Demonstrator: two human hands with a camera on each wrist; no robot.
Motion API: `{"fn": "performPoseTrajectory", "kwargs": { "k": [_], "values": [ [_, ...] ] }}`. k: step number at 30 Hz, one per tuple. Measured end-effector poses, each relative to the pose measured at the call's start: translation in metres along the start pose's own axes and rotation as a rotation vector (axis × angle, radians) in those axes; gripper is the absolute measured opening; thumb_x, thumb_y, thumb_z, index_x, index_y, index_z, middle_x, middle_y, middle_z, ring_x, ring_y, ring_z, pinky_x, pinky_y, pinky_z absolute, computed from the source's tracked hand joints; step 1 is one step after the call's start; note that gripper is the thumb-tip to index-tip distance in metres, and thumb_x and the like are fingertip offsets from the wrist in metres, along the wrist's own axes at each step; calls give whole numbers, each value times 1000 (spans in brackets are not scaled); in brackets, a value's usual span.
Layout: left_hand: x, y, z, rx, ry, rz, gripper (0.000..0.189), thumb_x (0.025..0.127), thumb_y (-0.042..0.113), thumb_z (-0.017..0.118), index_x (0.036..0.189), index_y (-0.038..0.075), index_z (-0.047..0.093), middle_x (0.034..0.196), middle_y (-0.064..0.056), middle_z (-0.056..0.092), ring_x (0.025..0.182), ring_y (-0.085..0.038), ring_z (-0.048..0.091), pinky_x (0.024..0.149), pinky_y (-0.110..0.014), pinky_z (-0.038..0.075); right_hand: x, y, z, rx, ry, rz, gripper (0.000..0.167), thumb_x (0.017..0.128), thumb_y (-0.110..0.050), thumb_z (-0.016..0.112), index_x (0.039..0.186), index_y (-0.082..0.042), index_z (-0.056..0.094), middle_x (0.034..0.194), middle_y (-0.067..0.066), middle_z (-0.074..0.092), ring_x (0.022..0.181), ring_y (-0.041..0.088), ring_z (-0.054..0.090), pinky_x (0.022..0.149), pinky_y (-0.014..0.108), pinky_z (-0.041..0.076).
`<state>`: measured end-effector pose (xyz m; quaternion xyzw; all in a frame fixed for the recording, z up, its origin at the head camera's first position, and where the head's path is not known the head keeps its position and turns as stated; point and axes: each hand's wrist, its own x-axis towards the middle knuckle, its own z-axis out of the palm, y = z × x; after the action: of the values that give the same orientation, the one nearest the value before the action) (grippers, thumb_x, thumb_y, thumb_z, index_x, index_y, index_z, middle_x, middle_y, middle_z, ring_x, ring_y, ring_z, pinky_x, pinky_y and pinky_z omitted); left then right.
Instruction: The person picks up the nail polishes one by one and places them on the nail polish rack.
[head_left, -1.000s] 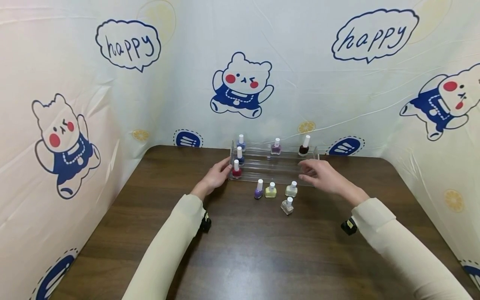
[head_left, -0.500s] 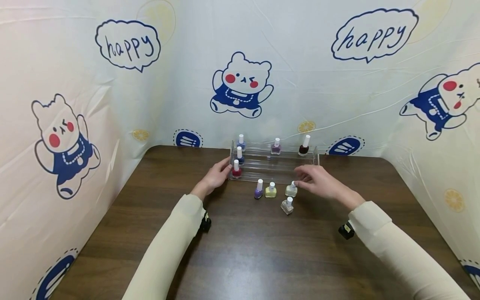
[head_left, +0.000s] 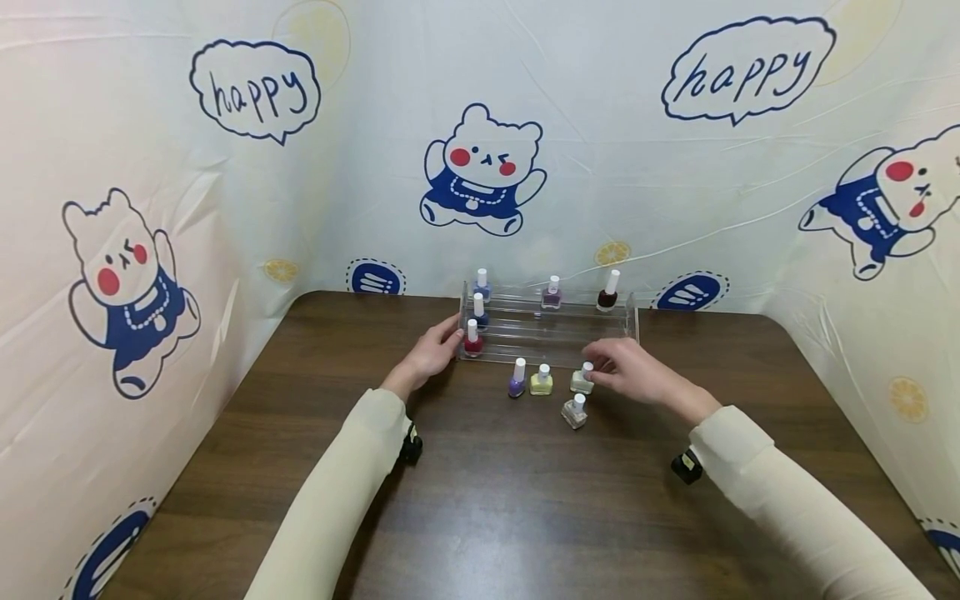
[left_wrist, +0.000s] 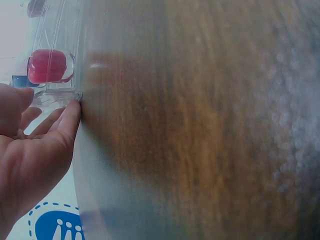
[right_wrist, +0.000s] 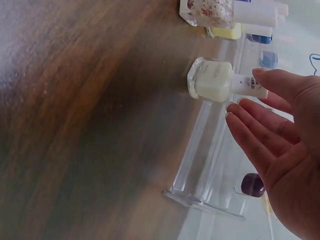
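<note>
A clear stepped display rack (head_left: 547, 350) stands at the back of the table. My left hand (head_left: 431, 350) rests against its left end. In the left wrist view, the fingertips (left_wrist: 75, 104) touch the rack's lower corner beside a red nail polish bottle (left_wrist: 47, 66). In front of the rack, my right hand (head_left: 633, 371) pinches the white cap of a pale cream nail polish bottle (right_wrist: 212, 80) between thumb and index finger. The other right fingers extend beside the cap. That bottle stands upright, close to the rack's front edge.
Purple (head_left: 517, 383), yellow (head_left: 541, 383) and glittery clear (head_left: 575, 412) nail polish bottles stand before the rack. On its tiers are a light blue bottle (head_left: 482, 290), a dark blue bottle (head_left: 481, 316), a mauve bottle (head_left: 551, 297) and a dark bottle (head_left: 607, 297). A printed curtain (head_left: 585, 192) hangs behind.
My right hand has moved left and slightly toward me, from the rack's right end to the cream bottle's cap, and has closed on it. The left hand stays in place.
</note>
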<state>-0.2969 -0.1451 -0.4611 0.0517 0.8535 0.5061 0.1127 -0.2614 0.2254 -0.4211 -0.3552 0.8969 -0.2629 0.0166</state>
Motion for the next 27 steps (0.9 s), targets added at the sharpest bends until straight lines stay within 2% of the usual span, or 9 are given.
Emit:
{"fn": "performPoseTrajectory", "kwargs": {
  "k": [9,16,27],
  "values": [
    [-1,1,0,-14,-2,-9,54,112,31,42,163,23,28,165,-14,33,150,-35,33,122,-56,25,1,-4,5,-36,3,-27,22,94,-4,73,114,5,71,103,12,74,89,18,69,79,39,61],
    [1,0,0,-2,4,-5,54,112,31,42,164,22,28,165,-14,32,151,-35,32,122,-55,25,1,-5,3,-56,-11,-3,19,95,-6,72,113,3,74,98,7,75,81,11,66,73,32,60],
    [2,-1,0,-10,1,-4,55,112,31,42,164,23,28,165,-14,33,151,-34,32,122,-55,25,2,-4,5,-55,-11,-33,18,95,-4,72,111,2,75,99,7,76,81,10,67,74,32,60]
  ]
}}
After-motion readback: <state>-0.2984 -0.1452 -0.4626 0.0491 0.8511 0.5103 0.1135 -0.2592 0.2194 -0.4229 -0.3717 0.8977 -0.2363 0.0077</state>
